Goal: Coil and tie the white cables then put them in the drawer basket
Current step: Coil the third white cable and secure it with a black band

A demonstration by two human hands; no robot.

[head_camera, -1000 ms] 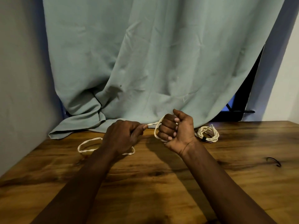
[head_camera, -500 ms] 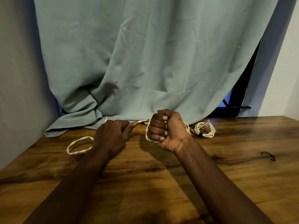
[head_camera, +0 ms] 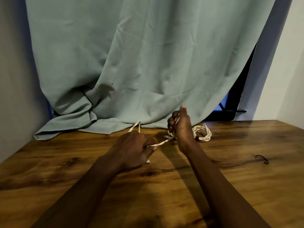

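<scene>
A white braided cable (head_camera: 162, 143) runs taut between my two hands above the wooden table (head_camera: 65, 170). My right hand (head_camera: 181, 127) stands upright near the curtain's hem, fingers closed around several loops of this cable, thumb pointing up. My left hand (head_camera: 133, 147) is lower and nearer to me, pinching the cable's loose run; a short loop of it sticks up behind the knuckles. A second white cable (head_camera: 202, 133), coiled and bound with a dark tie, lies on the table just right of my right hand. No drawer basket is in view.
A pale green curtain (head_camera: 131, 63) hangs over the table's back edge and bunches at the left. A small black tie (head_camera: 262, 159) lies on the table at the right. A wall closes the left side, and a dark window frame shows behind the curtain at the right.
My right hand turned upright with the thumb up. My left hand slid along the cable toward me and drew in the loose loop that lay on the table at the left.
</scene>
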